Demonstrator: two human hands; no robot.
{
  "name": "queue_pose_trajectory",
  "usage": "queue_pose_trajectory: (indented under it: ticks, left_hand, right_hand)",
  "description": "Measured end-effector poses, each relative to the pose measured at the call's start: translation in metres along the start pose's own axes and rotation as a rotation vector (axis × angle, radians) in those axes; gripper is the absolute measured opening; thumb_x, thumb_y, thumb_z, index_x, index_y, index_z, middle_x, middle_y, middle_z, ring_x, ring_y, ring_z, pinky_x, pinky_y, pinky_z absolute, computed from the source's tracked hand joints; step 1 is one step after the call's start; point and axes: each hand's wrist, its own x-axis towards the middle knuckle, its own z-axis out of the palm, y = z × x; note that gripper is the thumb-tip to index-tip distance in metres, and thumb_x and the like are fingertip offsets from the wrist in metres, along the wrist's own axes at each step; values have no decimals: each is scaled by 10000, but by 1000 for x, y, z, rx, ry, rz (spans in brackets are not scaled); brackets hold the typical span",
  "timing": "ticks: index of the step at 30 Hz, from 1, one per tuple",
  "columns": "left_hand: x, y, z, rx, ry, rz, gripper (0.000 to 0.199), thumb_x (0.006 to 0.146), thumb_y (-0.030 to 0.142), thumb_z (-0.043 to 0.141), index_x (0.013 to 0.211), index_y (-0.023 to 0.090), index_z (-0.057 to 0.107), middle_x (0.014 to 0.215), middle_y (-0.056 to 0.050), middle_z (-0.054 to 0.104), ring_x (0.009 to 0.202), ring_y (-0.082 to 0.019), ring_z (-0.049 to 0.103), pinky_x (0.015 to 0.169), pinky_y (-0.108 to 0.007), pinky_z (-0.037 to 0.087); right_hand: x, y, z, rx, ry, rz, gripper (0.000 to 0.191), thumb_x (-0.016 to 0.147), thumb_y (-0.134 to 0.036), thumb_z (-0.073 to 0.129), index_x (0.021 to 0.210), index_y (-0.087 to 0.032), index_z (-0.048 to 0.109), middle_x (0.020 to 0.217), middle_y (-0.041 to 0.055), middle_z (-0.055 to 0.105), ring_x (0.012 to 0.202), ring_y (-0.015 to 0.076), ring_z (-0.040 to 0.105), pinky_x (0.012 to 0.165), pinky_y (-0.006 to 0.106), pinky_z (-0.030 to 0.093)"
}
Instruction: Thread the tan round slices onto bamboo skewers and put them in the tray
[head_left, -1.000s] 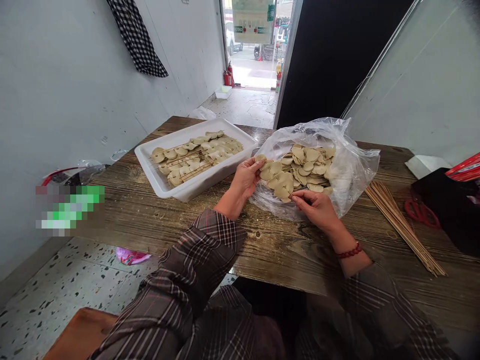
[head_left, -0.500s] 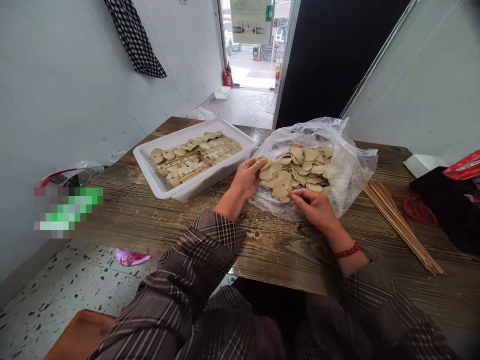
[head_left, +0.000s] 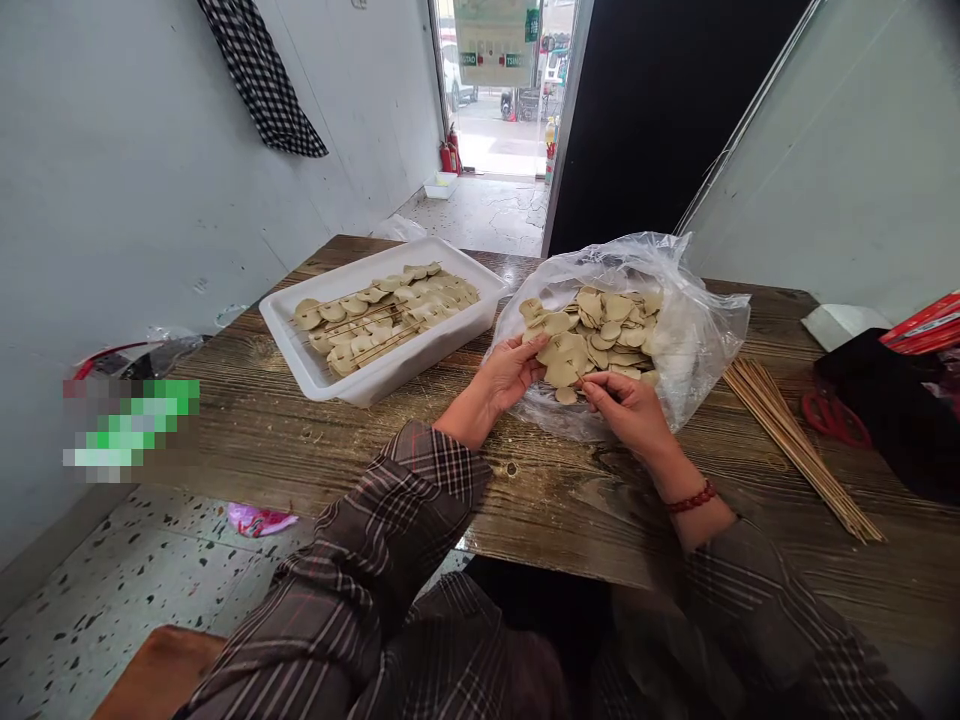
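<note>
Table edge: from where I watch, the near rim of the wooden table (head_left: 570, 510) lies at 12 o'clock, straight ahead.
Right hand: just past 12, the right hand (head_left: 626, 410) is pinched, thumb and forefinger together on the end of a thin skewer (head_left: 580, 377).
Left hand: at 12, the left hand (head_left: 514, 375) is half closed, thumb by the edge of the pale slices (head_left: 564, 358) at the skewer; I cannot tell how firmly it grips.
Threading: I judge this the step in hand. I would pinch close behind the point, support each slice flat beside the hole and push gently, lest it tear.
Loose sticks: a bundle of skewers (head_left: 802, 445) at 2, beside red-handled scissors (head_left: 836, 418).
Bag: at 1, an open plastic bag (head_left: 697, 320) under both hands holds the heap of loose slices (head_left: 619, 325).
Tray: at 11, a white tray (head_left: 420, 362) holds filled skewers (head_left: 397, 305).
Doorway: at 12, a bright glass door (head_left: 499, 140).
</note>
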Motion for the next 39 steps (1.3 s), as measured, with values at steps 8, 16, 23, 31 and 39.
queue_pose_trajectory:
  ticks: [8,16,23,31,39]
  left_hand:
    - [0,-1,3,-77,77,49,116,764,174,749,862,146,693,800,-34,733,647,-119,658,600,-236,524]
    - [0,-3,4,-13,123,38,191,685,192,817,799,131,676,719,-25,711,589,-111,635,547,-222,496]
    - [2,-8,1,26,121,59,228,635,221,851,749,136,674,659,-1,684,543,-93,602,526,-209,474]
    - [-1,-9,6,28,95,54,213,658,211,832,789,143,679,696,-9,698,593,-114,637,584,-233,507]
    - [2,0,1,-34,118,87,218,713,249,801,847,156,657,756,-4,707,594,-103,637,553,-215,492]
  right_hand:
    - [-1,1,3,-44,-13,3,311,850,-445,613,869,-163,741,628,25,654,571,151,576,556,267,425]
    - [-2,0,3,-92,2,-17,307,859,-439,598,845,-162,729,615,21,642,565,148,562,559,266,426]
    - [-2,0,2,-133,-1,-32,290,865,-417,586,809,-164,715,606,16,626,560,140,541,555,261,408]
    - [-2,-3,2,-138,18,-44,291,862,-419,586,801,-163,712,616,16,629,580,145,545,578,268,409]
    - [-2,-1,1,-121,3,-42,289,870,-416,585,835,-165,724,631,18,639,583,145,554,575,264,411]
